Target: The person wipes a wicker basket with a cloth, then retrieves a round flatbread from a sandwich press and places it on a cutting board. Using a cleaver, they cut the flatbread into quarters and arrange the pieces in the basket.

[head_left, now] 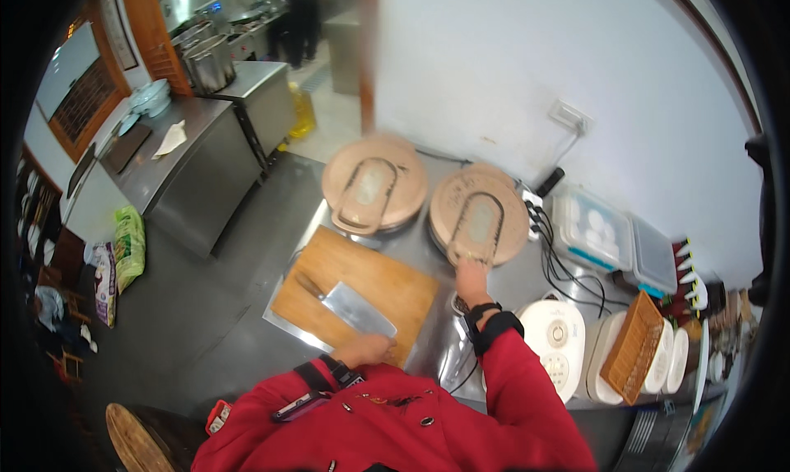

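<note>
My right hand (472, 282) reaches to the front end of the handle on the right round, copper-coloured electric griddle (506, 191), its fingers closed around it. A second such griddle (404, 182) stands to its left, lid down. In front lies a wooden cutting board (370, 262) with a cleaver (360, 308) flat on it, the wooden handle pointing to the upper left. Close to my body, my left hand (365, 350) is at the near edge of the board, just below the blade; its fingers are partly hidden, so its grip is unclear.
White appliances (555, 342), a wicker basket (632, 348), lidded plastic boxes (592, 228) and black cables (558, 262) are at the right. A wall socket (569, 115) is above. Across the floor stand steel counters (203, 182); a person (300, 21) stands in the far kitchen.
</note>
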A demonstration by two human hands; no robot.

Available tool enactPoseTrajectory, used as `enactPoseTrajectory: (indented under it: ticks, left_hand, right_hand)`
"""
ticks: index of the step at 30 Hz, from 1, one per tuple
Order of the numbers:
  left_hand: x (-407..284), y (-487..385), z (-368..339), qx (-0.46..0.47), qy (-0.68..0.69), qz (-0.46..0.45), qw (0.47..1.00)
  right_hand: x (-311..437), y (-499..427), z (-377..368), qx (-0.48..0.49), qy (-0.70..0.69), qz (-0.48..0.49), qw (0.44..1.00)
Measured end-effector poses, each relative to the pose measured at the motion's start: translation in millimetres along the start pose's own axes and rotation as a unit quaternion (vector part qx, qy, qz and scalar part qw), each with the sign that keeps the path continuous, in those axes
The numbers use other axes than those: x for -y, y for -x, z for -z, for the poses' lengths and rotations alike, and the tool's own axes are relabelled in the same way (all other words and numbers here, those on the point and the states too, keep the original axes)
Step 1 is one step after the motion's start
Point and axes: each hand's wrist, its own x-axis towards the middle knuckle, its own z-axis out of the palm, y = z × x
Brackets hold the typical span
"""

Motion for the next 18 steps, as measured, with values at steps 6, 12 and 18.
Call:
enactPoseTrajectory:
  ticks: [6,12,18]
  left_hand:
    - [10.2,9.1,0.7,-0.006,0.077,-0.084,0.993]
    - [-0.2,6.5,6.9,-0.012,0.011,-0.052,0.999]
    - [9.5,5.1,-5.1,-0.027,0.07,-0.022,0.997]
  right_hand:
    - [0.0,1.4,4.1,0.017,0.005,0.01,1.0]
    - [1.3,1.2,11.5,0.052,0.007,0.007,0.999]
    - [3.3,0.2,18.3,0.082,0.01,0.003,0.997]
